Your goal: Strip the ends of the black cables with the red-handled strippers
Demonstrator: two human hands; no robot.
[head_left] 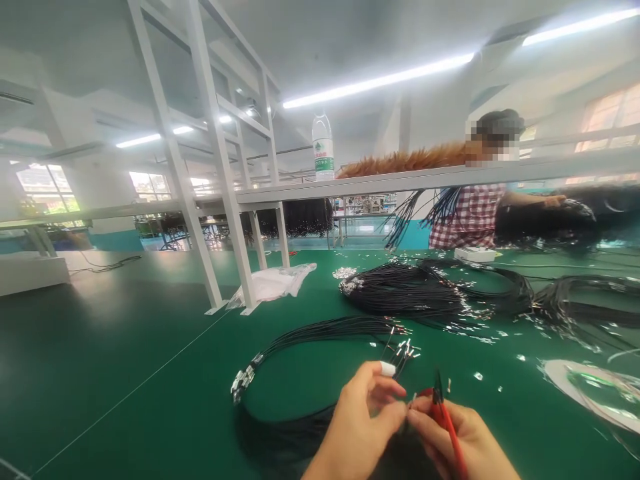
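My right hand (463, 433) is closed around red-handled pliers (450, 427), their dark jaws pointing up. Its thumb and fingertip meet at a small pale cable end (413, 400). My left hand (365, 417), with a white cover on one finger, pinches at that same cable end from the other side; the exact grip is partly hidden. Under and beside both hands runs a looped bundle of black cables (320, 328). Several silvery tips (407, 350) stick out just beyond my left fingers, and clear connectors (245, 380) gather at the loop's left bend.
A larger heap of black cables (405, 290) lies behind, among scattered small pieces. At right is a pale round coil (590, 387). Posts of a white rack (200, 167) stand by a plastic bag (275, 283); its shelf holds a bottle (323, 150). Another person (465, 213) works beyond.
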